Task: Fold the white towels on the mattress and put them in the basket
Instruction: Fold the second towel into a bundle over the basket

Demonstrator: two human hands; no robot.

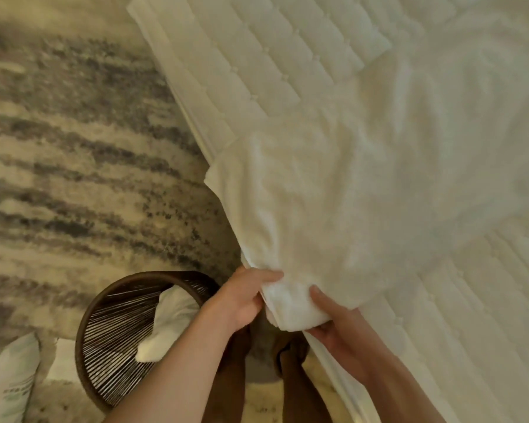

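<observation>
Gripping towel (318, 209) end, 2 hands (242, 297) (338, 323), thumbs atop

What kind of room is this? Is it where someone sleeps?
Most likely a bedroom. A quilted mattress fills the right side, a white towel lies on it, and a woven basket and patterned rug sit beside it.

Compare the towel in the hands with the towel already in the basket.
The held towel drapes loosely over the mattress edge; the basket towel sits inside the basket. The left hand and right hand grip the held towel's near end; nothing touches the basket towel. The held towel shows a broad spread of cloth; the basket towel shows only a compact bundle. Both are white.
</observation>
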